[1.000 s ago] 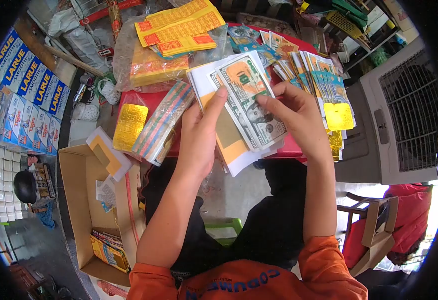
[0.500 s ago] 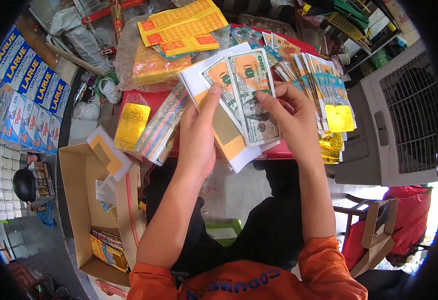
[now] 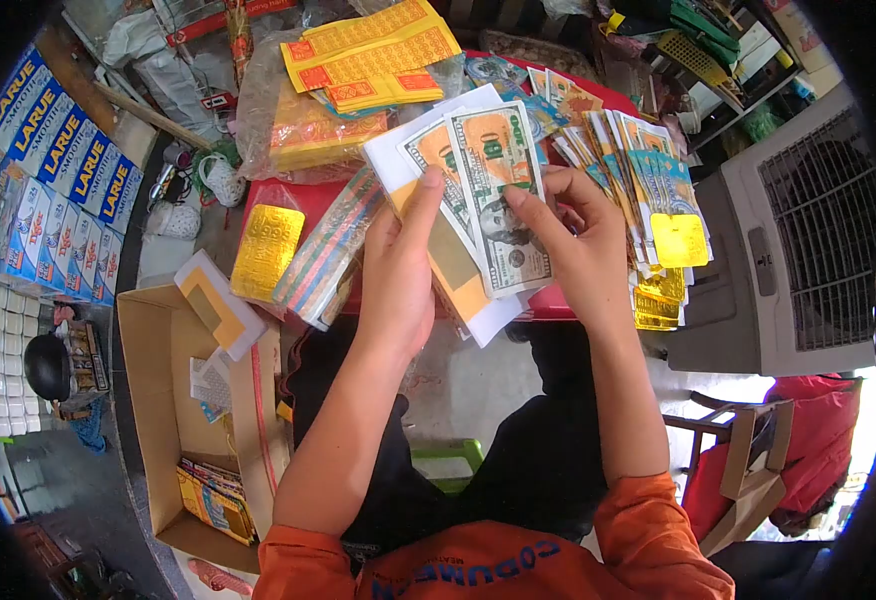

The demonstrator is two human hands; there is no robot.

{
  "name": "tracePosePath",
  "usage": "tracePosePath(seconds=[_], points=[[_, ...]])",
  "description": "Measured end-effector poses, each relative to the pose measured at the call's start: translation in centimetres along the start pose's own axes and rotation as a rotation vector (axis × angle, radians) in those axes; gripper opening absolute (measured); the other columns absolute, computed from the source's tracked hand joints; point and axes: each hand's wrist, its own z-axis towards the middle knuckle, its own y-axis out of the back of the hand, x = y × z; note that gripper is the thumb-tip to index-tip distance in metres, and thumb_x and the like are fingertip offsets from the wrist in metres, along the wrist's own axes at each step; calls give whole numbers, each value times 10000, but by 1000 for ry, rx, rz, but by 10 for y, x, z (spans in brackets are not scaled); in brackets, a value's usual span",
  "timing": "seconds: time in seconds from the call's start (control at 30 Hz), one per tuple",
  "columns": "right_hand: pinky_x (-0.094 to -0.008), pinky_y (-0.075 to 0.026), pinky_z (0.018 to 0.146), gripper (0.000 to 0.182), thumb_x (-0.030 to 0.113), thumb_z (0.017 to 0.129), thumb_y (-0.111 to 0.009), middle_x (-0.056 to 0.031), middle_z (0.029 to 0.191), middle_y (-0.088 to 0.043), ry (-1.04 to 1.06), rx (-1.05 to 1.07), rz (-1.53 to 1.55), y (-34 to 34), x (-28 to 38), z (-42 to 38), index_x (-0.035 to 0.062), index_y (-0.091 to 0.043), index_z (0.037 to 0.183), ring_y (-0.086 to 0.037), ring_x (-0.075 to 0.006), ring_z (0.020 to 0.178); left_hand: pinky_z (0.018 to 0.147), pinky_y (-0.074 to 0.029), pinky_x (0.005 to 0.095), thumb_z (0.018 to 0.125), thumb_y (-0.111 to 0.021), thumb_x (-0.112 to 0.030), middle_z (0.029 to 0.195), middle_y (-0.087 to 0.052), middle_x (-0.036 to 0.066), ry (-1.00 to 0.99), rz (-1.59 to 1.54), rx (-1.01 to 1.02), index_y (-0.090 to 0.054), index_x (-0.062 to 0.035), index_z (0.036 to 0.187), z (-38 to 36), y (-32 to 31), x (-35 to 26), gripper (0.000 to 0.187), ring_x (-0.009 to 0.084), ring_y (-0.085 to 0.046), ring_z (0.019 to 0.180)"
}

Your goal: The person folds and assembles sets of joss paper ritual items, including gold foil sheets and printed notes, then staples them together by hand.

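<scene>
The left hand point(image 3: 401, 255) has a closed grip on a stack of white sheets point(image 3: 455, 272) with orange and tan blocks on them, thumb pressed on top. Tucked against that stack is a dollar-style note point(image 3: 432, 150), sitting at a slant, and the thumb is right at its edge. The right hand point(image 3: 586, 235) is pinching a second dollar-style note point(image 3: 499, 222), thumb on its face, fingers curled in behind so you can't really see how they sit. That second note overlaps the first one, and the whole lot is held up over the near edge of a red table point(image 3: 320, 200). Left side of the table there's a shiny gold packet point(image 3: 267, 245), with a striped bundle point(image 3: 326, 252) leaning just beside it. Farther back, yellow sheets with red print point(image 3: 373, 55) lie on top of some clear plastic wrapping point(image 3: 266, 115). Over on the right you've got a fanned pile of notes point(image 3: 650, 170) with a gold piece point(image 3: 679, 240) on it. Down by the left arm is an open cardboard box point(image 3: 148, 400), a pile of colourful papers point(image 3: 216, 500) at its near end.
</scene>
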Motion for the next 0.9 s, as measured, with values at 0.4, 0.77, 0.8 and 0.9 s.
tracePosePath(seconds=[0.4, 0.77, 0.8, 0.9], points=[[-250, -448, 716, 225, 158, 847, -830, -44, 957, -642, 50, 0, -35, 7, 0, 3, -22, -699, 886, -553, -80, 812, 1005, -520, 360, 1072, -476, -502, 1349, -616, 135, -15, 13, -6, -464, -9, 1452, 0, -4, -2, 623, 208, -640, 1189], [-238, -413, 671, 197, 149, 859, -807, 12, 808, -619, -71, 53, -7, 12, 9, 1, -8, -693, 889, -522, -52, 748, 970, -535, 340, 1058, -567, -394, 1318, -631, 117, -22, 55, -20, -504, -5, 1412, 1, -3, 2, 530, 185, -650, 1159], [-237, -408, 666, 197, 152, 864, -803, 14, 802, -616, -56, 53, -24, 12, 8, 1, -3, -682, 882, -513, -50, 743, 967, -536, 339, 1057, -574, -376, 1315, -633, 115, -4, 41, -29, -505, -5, 1412, 0, -2, 2, 518, 184, -652, 1155], [-238, -400, 657, 200, 159, 873, -796, 19, 783, -608, -19, 41, -19, 8, 7, 0, 9, -664, 867, -496, -45, 730, 967, -536, 340, 1058, -574, -363, 1309, -636, 112, -12, 37, -22, -508, -6, 1410, 0, -2, 2, 506, 184, -652, 1155]])
